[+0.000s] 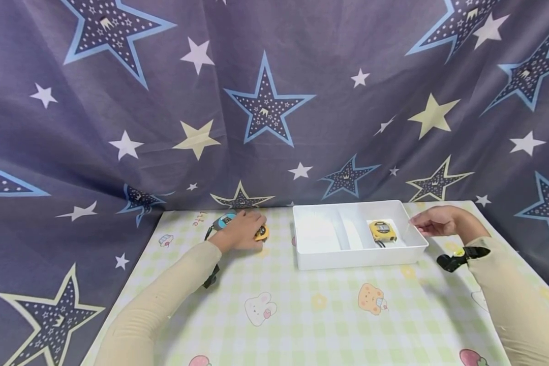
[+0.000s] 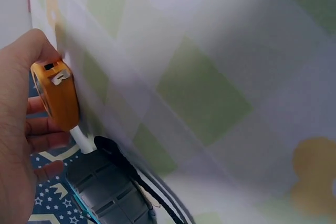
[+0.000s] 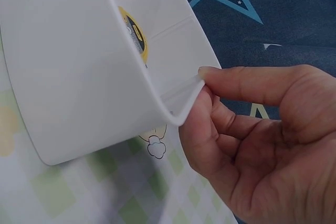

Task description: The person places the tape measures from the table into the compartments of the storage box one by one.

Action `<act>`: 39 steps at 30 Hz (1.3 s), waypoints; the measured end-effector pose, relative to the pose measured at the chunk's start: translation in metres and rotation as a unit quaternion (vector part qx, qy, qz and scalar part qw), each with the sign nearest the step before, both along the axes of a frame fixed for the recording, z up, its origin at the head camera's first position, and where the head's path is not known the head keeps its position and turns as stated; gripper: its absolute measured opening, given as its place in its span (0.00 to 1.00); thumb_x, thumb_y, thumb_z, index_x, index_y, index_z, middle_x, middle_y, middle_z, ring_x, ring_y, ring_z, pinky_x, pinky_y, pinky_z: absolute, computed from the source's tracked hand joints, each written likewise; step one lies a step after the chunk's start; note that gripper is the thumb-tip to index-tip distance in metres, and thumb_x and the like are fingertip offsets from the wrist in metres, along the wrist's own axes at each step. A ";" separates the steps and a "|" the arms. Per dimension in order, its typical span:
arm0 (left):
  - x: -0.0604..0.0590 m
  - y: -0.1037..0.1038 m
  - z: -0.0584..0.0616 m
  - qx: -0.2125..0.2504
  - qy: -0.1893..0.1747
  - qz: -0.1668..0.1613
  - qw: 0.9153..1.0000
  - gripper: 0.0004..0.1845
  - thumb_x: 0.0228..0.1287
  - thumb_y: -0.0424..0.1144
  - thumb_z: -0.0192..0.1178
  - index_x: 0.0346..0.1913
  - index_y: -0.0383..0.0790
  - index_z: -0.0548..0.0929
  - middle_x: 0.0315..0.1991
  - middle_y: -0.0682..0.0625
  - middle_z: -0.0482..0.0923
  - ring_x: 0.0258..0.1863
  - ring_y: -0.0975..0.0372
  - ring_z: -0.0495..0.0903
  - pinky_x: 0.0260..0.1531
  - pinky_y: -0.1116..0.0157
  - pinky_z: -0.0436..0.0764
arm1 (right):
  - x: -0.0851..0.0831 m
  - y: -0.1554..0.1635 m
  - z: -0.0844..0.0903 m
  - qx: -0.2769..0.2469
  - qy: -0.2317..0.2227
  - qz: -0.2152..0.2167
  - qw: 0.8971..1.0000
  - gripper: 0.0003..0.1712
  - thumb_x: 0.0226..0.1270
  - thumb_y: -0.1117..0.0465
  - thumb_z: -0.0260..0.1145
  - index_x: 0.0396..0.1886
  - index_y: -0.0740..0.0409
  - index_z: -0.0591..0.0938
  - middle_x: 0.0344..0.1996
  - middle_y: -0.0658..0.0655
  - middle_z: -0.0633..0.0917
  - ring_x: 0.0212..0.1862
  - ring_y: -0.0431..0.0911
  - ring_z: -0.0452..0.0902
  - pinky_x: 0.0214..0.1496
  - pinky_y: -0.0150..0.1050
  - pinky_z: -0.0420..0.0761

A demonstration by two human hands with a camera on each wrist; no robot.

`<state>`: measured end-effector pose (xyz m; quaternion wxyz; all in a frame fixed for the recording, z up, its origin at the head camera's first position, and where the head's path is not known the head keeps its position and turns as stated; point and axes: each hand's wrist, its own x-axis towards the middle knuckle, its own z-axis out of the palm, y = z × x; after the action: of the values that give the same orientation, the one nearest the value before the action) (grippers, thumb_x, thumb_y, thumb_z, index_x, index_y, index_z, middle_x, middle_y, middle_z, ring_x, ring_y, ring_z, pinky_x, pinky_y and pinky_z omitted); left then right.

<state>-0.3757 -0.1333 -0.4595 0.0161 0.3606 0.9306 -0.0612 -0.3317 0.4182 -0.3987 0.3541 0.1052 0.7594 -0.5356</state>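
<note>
My left hand (image 1: 240,231) grips a yellow-orange tape measure (image 1: 262,233) at the back left of the table. In the left wrist view, the thumb lies on the top of this tape measure (image 2: 62,95) and the fingers reach along its far side. Close beside it is a blue and dark grey tape measure (image 1: 224,220) with a black wrist strap. A white plastic box (image 1: 357,258) stands right of centre, and a yellow tape measure (image 1: 382,231) lies in its right part. My right hand (image 1: 439,221) pinches the box's right rim between thumb and fingers, plainest in the right wrist view.
A checked green and white cloth (image 1: 293,310) with cartoon prints covers the table. Directly behind the table hangs a dark star-patterned curtain (image 1: 329,132). Raised ridges (image 1: 347,231) cross the box floor near its middle.
</note>
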 end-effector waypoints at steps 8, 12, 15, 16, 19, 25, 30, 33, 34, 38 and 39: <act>0.001 0.004 -0.004 -0.008 0.013 -0.007 1.000 0.32 0.60 0.60 0.59 0.61 0.44 0.70 0.55 0.46 0.73 0.49 0.56 0.70 0.51 0.51 0.71 | 0.000 0.001 -0.001 0.001 0.007 -0.004 1.000 0.16 0.78 0.64 0.54 0.30 0.50 0.83 0.26 0.45 0.83 0.31 0.32 0.80 0.41 0.24 0.83; -0.001 0.004 -0.007 -0.010 0.010 -0.007 1.000 0.33 0.60 0.60 0.57 0.62 0.44 0.70 0.56 0.46 0.73 0.51 0.55 0.71 0.55 0.50 0.72 | 0.000 0.000 -0.002 0.004 0.010 -0.004 1.000 0.15 0.78 0.64 0.55 0.30 0.49 0.83 0.26 0.45 0.83 0.31 0.32 0.80 0.41 0.24 0.84; -0.001 0.004 -0.007 -0.010 0.002 -0.005 1.000 0.34 0.61 0.61 0.57 0.64 0.45 0.69 0.58 0.45 0.72 0.54 0.54 0.72 0.60 0.47 0.72 | -0.001 0.000 -0.001 0.001 0.007 -0.003 1.000 0.15 0.77 0.64 0.55 0.30 0.50 0.83 0.26 0.45 0.83 0.31 0.32 0.80 0.41 0.24 0.84; -0.001 0.004 -0.007 -0.011 0.000 -0.004 1.000 0.34 0.61 0.61 0.57 0.64 0.45 0.69 0.58 0.45 0.72 0.55 0.54 0.72 0.60 0.47 0.72 | 0.000 0.000 -0.001 0.000 0.007 -0.003 1.000 0.15 0.77 0.64 0.56 0.30 0.50 0.83 0.26 0.45 0.83 0.31 0.32 0.80 0.41 0.25 0.84; -0.001 0.005 -0.006 -0.009 -0.005 -0.005 1.000 0.34 0.61 0.61 0.57 0.65 0.44 0.68 0.57 0.45 0.72 0.53 0.54 0.72 0.60 0.47 0.73 | 0.000 0.000 0.000 -0.002 0.006 -0.003 1.000 0.15 0.77 0.65 0.55 0.31 0.50 0.83 0.26 0.45 0.83 0.31 0.32 0.80 0.41 0.25 0.84; -0.001 0.005 -0.006 0.004 -0.007 -0.009 1.000 0.32 0.62 0.59 0.56 0.62 0.43 0.68 0.52 0.45 0.71 0.47 0.56 0.69 0.52 0.51 0.72 | 0.000 0.000 0.000 0.002 0.005 -0.009 1.000 0.15 0.77 0.65 0.55 0.31 0.50 0.83 0.26 0.45 0.83 0.30 0.32 0.80 0.41 0.24 0.84; -0.001 0.004 -0.007 0.008 -0.003 -0.009 1.000 0.30 0.62 0.59 0.56 0.60 0.43 0.69 0.51 0.45 0.70 0.45 0.56 0.68 0.50 0.52 0.72 | 0.001 -0.001 0.001 0.000 0.005 -0.004 1.000 0.15 0.77 0.65 0.54 0.30 0.50 0.83 0.26 0.44 0.83 0.31 0.31 0.80 0.41 0.24 0.83; -0.001 0.004 -0.008 0.010 -0.002 -0.009 1.000 0.30 0.62 0.59 0.56 0.60 0.43 0.69 0.51 0.45 0.70 0.45 0.56 0.68 0.50 0.52 0.72 | 0.001 -0.001 0.001 0.001 0.004 -0.002 1.000 0.16 0.78 0.64 0.54 0.30 0.50 0.83 0.26 0.44 0.83 0.31 0.31 0.80 0.41 0.24 0.83; -0.001 0.004 -0.009 0.009 -0.001 -0.009 1.000 0.30 0.62 0.59 0.56 0.60 0.43 0.69 0.51 0.45 0.70 0.45 0.55 0.68 0.50 0.52 0.72 | 0.001 -0.001 0.001 0.002 0.004 -0.001 1.000 0.16 0.78 0.64 0.54 0.30 0.50 0.83 0.26 0.44 0.82 0.31 0.31 0.79 0.40 0.23 0.83; -0.001 0.005 -0.009 0.011 0.002 -0.009 1.000 0.31 0.61 0.59 0.56 0.61 0.42 0.69 0.51 0.45 0.70 0.45 0.56 0.68 0.49 0.53 0.72 | 0.001 -0.002 0.000 0.006 0.003 -0.001 1.000 0.16 0.78 0.64 0.54 0.30 0.50 0.83 0.25 0.44 0.82 0.30 0.31 0.79 0.39 0.23 0.83; -0.001 0.005 -0.009 0.010 0.002 -0.009 1.000 0.31 0.61 0.59 0.56 0.60 0.42 0.69 0.50 0.45 0.69 0.44 0.56 0.68 0.49 0.53 0.72 | 0.001 -0.001 0.000 0.006 0.003 0.000 1.000 0.16 0.78 0.64 0.54 0.30 0.50 0.83 0.25 0.44 0.82 0.30 0.31 0.79 0.39 0.23 0.83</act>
<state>-0.3762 -0.1287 -0.4688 0.0098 0.3688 0.9280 -0.0530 -0.3305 0.4168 -0.3985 0.3511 0.1056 0.7636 -0.5314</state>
